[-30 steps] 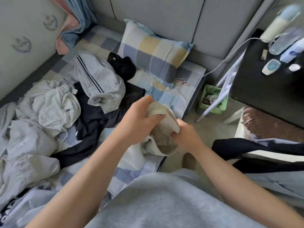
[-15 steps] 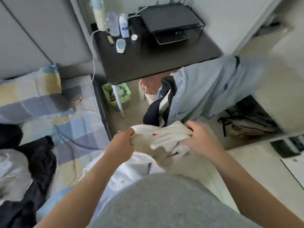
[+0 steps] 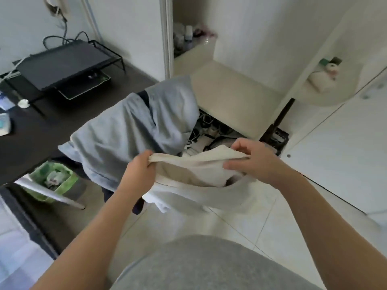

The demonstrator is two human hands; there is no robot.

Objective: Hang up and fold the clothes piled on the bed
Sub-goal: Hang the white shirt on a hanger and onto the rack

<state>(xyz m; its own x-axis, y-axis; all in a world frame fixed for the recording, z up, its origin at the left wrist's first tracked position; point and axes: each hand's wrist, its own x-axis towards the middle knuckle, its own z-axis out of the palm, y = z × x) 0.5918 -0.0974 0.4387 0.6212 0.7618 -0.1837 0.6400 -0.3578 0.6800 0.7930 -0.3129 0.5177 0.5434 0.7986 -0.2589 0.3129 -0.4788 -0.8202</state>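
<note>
1. Your left hand (image 3: 139,171) grips one end of the cream garment (image 3: 194,171) along its top edge, with the fingers curled over the cloth.
2. Your right hand (image 3: 254,159) pinches the other end of that edge between thumb and bent fingers.
3. The garment is in mid-air between your hands, near you and above the tiled floor (image 3: 251,222). Its top edge is pulled fairly straight and the rest sags below in loose folds.
4. Holding it by two points on one edge likely lets the weight drop the cloth open, so you can find its shape before folding or hanging.
5. Just beyond your left hand, a pale blue garment (image 3: 134,130) lies draped over what looks like a chair back, probably parked there to stay off the floor.
6. The dark desk (image 3: 31,135) is at far left, with a green bin (image 3: 69,181) tucked under it.
7. The garment is neither folded nor hung yet. I judge this to be the opening-out step. Mind the lowest fold, which hangs towards the floor.
</note>
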